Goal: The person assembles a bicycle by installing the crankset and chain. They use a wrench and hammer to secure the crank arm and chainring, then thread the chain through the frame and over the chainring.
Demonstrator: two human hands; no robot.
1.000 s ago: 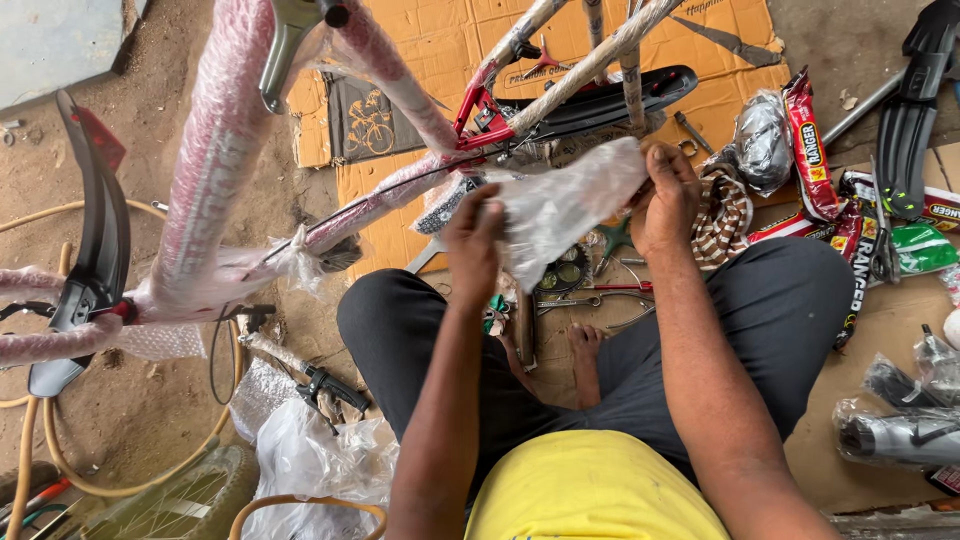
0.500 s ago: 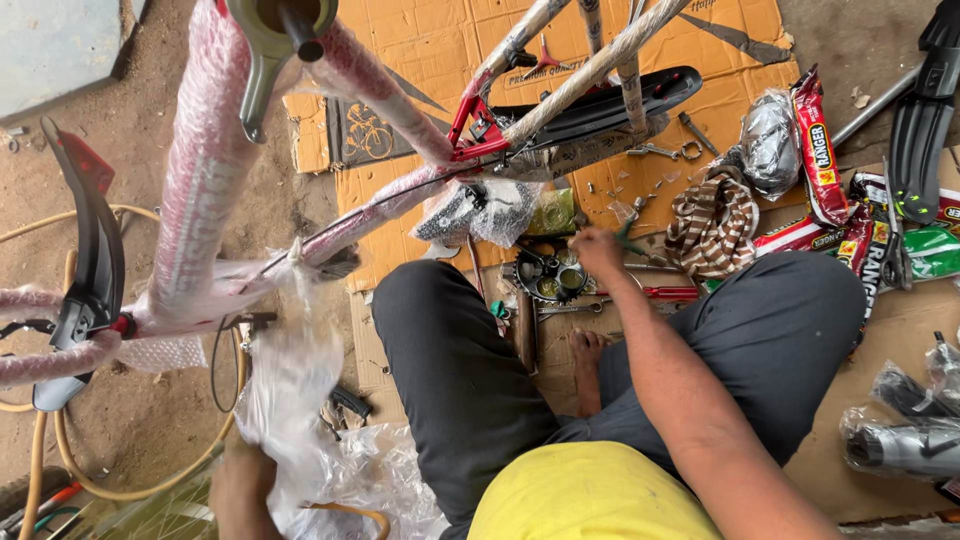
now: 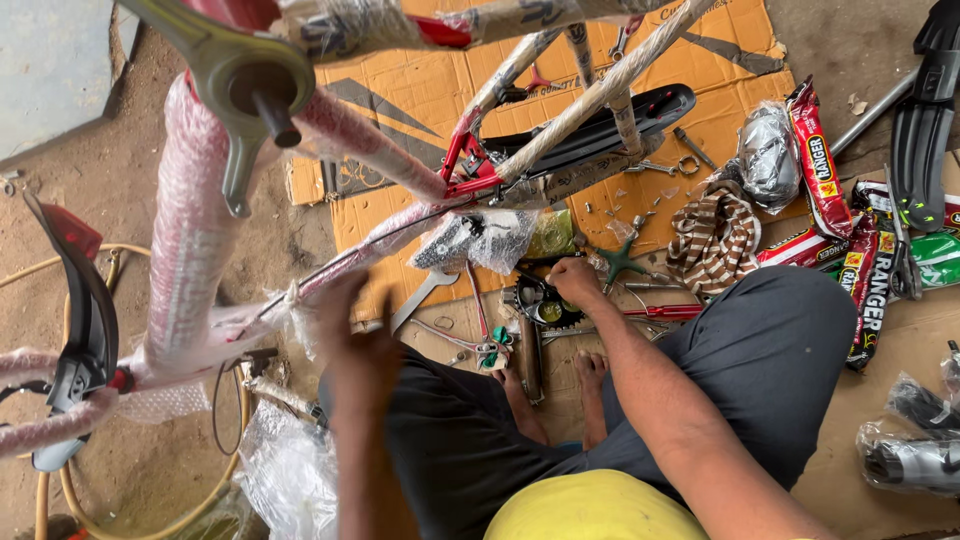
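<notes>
I sit cross-legged under an upturned bicycle frame [image 3: 190,250] wrapped in pink and white foam. My left hand [image 3: 355,345] is blurred and raised beside the frame's lower wrapped tube [image 3: 400,235], fingers apart, with nothing seen in it. My right hand [image 3: 575,280] reaches down to a pile of small metal parts and a chainwheel [image 3: 545,308] on the cardboard [image 3: 440,90]; its fingers curl over the parts and hide any grip. A clear bag of parts [image 3: 475,240] hangs just left of that hand.
A grey crank arm [image 3: 235,90] juts out overhead. A black carrier [image 3: 600,125], spanner [image 3: 420,295], striped cloth [image 3: 715,235] and red packets [image 3: 820,160] lie ahead. Black mudguards stand left [image 3: 85,320] and right [image 3: 920,130]. Crumpled plastic [image 3: 290,470] lies by my left knee.
Both hands held a clear plastic wrap a second ago. The left hand dropped it on the plastic pile, then rose toward the frame. The right hand lowered onto the metal parts.
</notes>
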